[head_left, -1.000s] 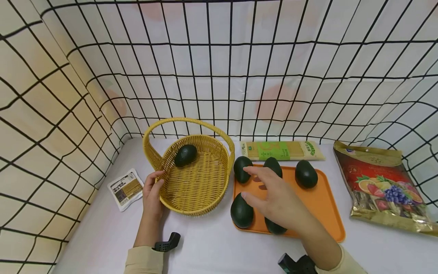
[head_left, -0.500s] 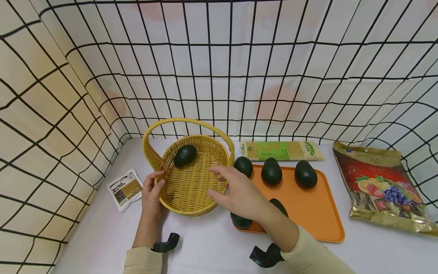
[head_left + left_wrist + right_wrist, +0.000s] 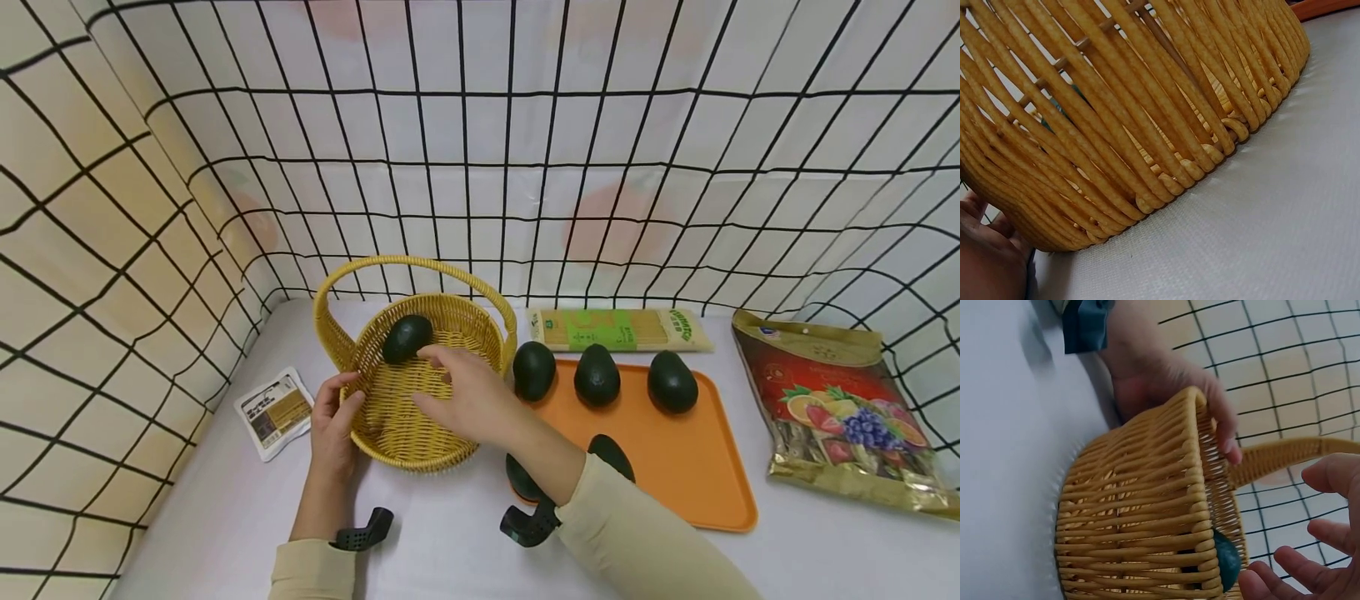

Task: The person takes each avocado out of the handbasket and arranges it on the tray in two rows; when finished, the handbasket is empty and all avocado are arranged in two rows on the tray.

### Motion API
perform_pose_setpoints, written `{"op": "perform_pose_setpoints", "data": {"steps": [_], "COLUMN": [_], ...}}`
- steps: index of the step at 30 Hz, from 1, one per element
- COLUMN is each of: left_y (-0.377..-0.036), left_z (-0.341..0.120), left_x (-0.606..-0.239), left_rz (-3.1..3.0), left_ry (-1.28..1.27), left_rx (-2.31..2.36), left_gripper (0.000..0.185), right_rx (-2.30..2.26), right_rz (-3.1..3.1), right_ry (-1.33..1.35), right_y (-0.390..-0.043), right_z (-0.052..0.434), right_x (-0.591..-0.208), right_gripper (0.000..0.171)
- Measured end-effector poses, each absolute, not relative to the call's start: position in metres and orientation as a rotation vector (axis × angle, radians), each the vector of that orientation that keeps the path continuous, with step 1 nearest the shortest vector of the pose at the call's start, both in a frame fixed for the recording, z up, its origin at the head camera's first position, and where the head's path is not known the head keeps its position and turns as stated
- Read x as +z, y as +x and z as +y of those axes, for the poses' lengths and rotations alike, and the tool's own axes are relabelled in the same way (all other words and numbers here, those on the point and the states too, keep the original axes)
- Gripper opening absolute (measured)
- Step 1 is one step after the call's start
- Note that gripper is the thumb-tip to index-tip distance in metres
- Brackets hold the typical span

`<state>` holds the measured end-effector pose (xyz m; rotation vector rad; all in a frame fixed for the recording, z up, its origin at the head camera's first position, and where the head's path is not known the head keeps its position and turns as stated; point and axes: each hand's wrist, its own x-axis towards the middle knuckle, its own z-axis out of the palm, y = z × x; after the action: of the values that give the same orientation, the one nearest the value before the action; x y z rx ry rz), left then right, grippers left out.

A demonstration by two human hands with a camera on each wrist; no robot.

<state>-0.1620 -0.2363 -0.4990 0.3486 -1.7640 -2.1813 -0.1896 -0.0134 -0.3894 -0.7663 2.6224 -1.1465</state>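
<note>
A dark green avocado (image 3: 407,338) lies inside the yellow wicker basket (image 3: 390,425), near its back left wall. My left hand (image 3: 334,429) grips the basket's left rim; in the right wrist view, fingers of that left hand (image 3: 1166,381) hook over the edge. Above the basket's interior hovers my right hand (image 3: 468,400), thumb and fingers spread, holding nothing. Its fingertips are close to the avocado in the head view. On the orange tray (image 3: 675,450) to the right lie several more avocados (image 3: 597,377); my right forearm partly covers the front ones.
A noodle packet (image 3: 618,330) lies behind the tray. To the tray's right is a red and gold bag (image 3: 840,408) with fruit pictures. A small white and brown sachet (image 3: 276,414) lies left of the basket. Black wire mesh (image 3: 465,167) surrounds the white table.
My right hand has moved left from above the tray to over the basket, its fingers still spread. The left hand, basket and avocados have stayed in place.
</note>
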Motion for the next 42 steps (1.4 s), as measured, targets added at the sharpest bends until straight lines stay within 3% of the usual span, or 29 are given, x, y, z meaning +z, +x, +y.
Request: {"op": "perform_pose_setpoints", "data": {"steps": [14, 26, 42], "left_y": [-0.162, -0.161, -0.163], "left_z": [-0.236, -0.236, -0.237], "left_x": [-0.498, -0.499, -0.501], "left_rz": [-1.756, -1.749, -1.727], "left_ry": [0.353, 0.336, 0.304], "left_rx": [-2.187, -2.197, -2.202], "left_gripper": [0.025, 0.025, 0.025], "right_rx": [-1.061, -1.189, -1.223], "right_rz": [2.653, 2.589, 2.470], "right_ry": [-0.627, -0.459, -0.488], "right_y": [-0.228, -0.269, -0.278], "right_z": [-0.053, -0.066, -0.073], "right_x": [-0.387, -0.410, -0.420], "right_gripper": [0.060, 0.057, 0.061]}}
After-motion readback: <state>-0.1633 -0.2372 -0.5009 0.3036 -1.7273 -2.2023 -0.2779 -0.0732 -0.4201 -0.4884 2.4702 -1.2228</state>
